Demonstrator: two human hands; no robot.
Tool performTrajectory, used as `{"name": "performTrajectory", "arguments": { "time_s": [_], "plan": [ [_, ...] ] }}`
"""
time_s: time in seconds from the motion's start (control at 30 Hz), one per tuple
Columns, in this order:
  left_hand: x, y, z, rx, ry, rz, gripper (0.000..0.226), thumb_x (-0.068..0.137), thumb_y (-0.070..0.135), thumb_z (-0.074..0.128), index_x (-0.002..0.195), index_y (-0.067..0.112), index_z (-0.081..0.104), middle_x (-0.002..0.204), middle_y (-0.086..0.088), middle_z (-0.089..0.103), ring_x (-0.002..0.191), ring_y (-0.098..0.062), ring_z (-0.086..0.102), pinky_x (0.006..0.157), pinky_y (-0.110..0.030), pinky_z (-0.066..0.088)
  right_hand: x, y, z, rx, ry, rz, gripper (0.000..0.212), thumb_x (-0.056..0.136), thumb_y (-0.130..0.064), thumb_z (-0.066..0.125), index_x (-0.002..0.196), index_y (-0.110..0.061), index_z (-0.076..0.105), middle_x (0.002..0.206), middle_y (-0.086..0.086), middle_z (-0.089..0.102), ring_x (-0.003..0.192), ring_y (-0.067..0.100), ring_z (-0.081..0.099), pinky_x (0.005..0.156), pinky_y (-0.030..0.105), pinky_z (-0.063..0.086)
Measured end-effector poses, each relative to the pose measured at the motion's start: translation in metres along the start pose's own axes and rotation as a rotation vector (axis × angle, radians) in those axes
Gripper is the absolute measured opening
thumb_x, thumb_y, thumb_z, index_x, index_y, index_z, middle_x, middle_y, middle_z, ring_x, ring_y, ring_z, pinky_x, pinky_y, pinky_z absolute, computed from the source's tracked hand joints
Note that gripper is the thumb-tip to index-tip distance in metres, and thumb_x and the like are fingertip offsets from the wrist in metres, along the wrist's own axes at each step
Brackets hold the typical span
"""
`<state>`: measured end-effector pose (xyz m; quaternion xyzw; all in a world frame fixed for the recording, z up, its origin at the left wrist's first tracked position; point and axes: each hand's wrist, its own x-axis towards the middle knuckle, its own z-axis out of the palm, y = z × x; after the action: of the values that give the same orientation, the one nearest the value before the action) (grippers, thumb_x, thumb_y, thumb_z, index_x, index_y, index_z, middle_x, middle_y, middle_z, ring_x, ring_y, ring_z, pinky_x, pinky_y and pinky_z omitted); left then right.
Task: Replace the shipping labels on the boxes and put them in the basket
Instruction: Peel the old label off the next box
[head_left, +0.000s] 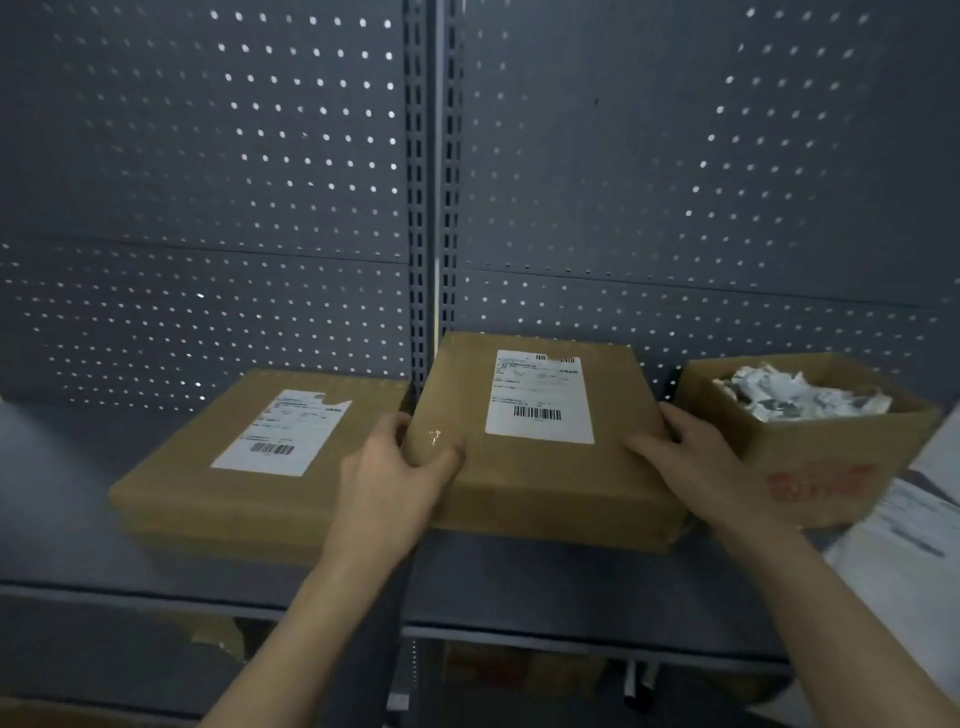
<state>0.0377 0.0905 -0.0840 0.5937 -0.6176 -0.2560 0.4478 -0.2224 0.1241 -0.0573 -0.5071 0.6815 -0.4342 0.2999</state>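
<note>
Cannot read the fine print on the middle label (540, 397). Cannot make out the blurred red marking (818, 480) on the open carton (769, 457). See only part of white sheets (914, 551), cut by the right edge.

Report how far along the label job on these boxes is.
Done: crumpled white paper scraps lie in the open cardboard carton, likely peeled labels. In hand: left hand and right hand grip the middle flat brown cardboard box, its white label intact. Left: the other flat brown box bears a corner-torn label; no basket is visible.
</note>
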Motion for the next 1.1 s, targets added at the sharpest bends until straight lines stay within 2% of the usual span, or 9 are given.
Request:
{"name": "performTrajectory", "arguments": {
  "time_s": [0.17,0.37,0.47,0.63,0.77,0.87,0.93,1.0,1.1],
  "plan": [
    [-0.016,0.000,0.026,0.028,-0.087,-0.039,0.045,0.077,0.056,0.069,0.109,0.026,0.055,0.094,0.014,0.060,0.081,0.007,0.048,0.070,-0.027,0.045,-0.005,0.022,-0.013,-0.099,0.018,0.063,0.020,0.095,-0.030,0.052,0.113,-0.035,0.046,0.095,-0.022,0.052,0.083,0.000,0.052,0.062,0.022,0.038],
    [-0.027,-0.015,0.040,0.055,-0.180,-0.126,0.052,0.076,0.052,0.072,0.113,0.022,0.052,0.096,0.011,0.054,0.087,-0.008,0.052,0.076,-0.028,0.045,-0.007,0.050,-0.008,-0.159,-0.055,0.186,0.031,0.093,-0.033,0.054,0.123,-0.027,0.050,0.104,-0.014,0.058,0.092,0.008,0.057,0.070,0.027,0.045],
    [-0.031,-0.020,0.044,0.069,-0.178,-0.124,0.051,0.077,0.049,0.074,0.112,0.021,0.049,0.096,0.008,0.053,0.092,-0.013,0.053,0.079,-0.028,0.045,-0.004,0.057,-0.004,-0.172,-0.065,0.203,0.035,0.092,-0.033,0.055,0.126,-0.027,0.047,0.106,-0.012,0.056,0.099,0.013,0.058,0.083,0.034,0.048],
    [-0.029,-0.024,0.045,0.077,-0.192,-0.110,0.050,0.078,0.049,0.073,0.111,0.021,0.046,0.091,0.015,0.048,0.084,-0.006,0.048,0.076,-0.028,0.040,0.002,0.060,-0.003,-0.222,-0.067,0.200,0.040,0.092,-0.035,0.055,0.129,-0.025,0.043,0.105,-0.009,0.052,0.098,0.016,0.055,0.082,0.033,0.045],
    [-0.021,-0.018,0.044,0.177,-0.216,-0.098,0.055,0.079,0.057,0.067,0.117,0.025,0.044,0.106,0.006,0.049,0.093,-0.016,0.048,0.079,-0.031,0.039,0.014,0.056,-0.009,-0.399,0.034,0.037,0.035,0.095,-0.031,0.055,0.128,-0.020,0.049,0.103,-0.008,0.047,0.093,0.011,0.047,0.079,0.029,0.040],
    [-0.007,-0.012,0.051,0.323,-0.177,0.020,0.061,0.081,0.058,0.061,0.127,0.024,0.040,0.118,0.000,0.047,0.108,-0.026,0.051,0.084,-0.037,0.045,0.036,0.053,-0.007,-0.577,0.159,-0.218,0.020,0.096,-0.028,0.053,0.112,-0.019,0.062,0.103,-0.004,0.061,0.088,0.009,0.054,0.073,0.026,0.042],
    [0.007,-0.008,0.061,0.369,-0.165,0.138,0.063,0.083,0.053,0.061,0.133,0.020,0.042,0.129,-0.004,0.047,0.122,-0.028,0.045,0.096,-0.043,0.045,0.054,0.050,-0.001,-0.647,0.163,-0.325,0.016,0.098,-0.022,0.052,0.104,-0.017,0.067,0.099,-0.002,0.063,0.084,0.009,0.057,0.073,0.023,0.045],
    [0.021,-0.002,0.074,0.409,-0.198,0.222,0.060,0.086,0.048,0.060,0.135,0.016,0.044,0.137,-0.007,0.046,0.132,-0.028,0.036,0.107,-0.043,0.038,0.071,0.047,0.008,-0.716,0.135,-0.388,0.016,0.099,-0.019,0.051,0.098,-0.016,0.067,0.098,-0.001,0.063,0.085,0.011,0.058,0.075,0.027,0.051],
    [0.036,0.002,0.094,0.477,-0.282,0.335,0.049,0.089,0.042,0.056,0.129,0.015,0.050,0.136,-0.007,0.048,0.133,-0.030,0.033,0.111,-0.043,0.033,0.094,0.046,0.018,-0.825,0.082,-0.424,0.017,0.099,-0.017,0.049,0.097,-0.016,0.065,0.097,0.002,0.061,0.085,0.015,0.058,0.075,0.034,0.054]
  ]
}}
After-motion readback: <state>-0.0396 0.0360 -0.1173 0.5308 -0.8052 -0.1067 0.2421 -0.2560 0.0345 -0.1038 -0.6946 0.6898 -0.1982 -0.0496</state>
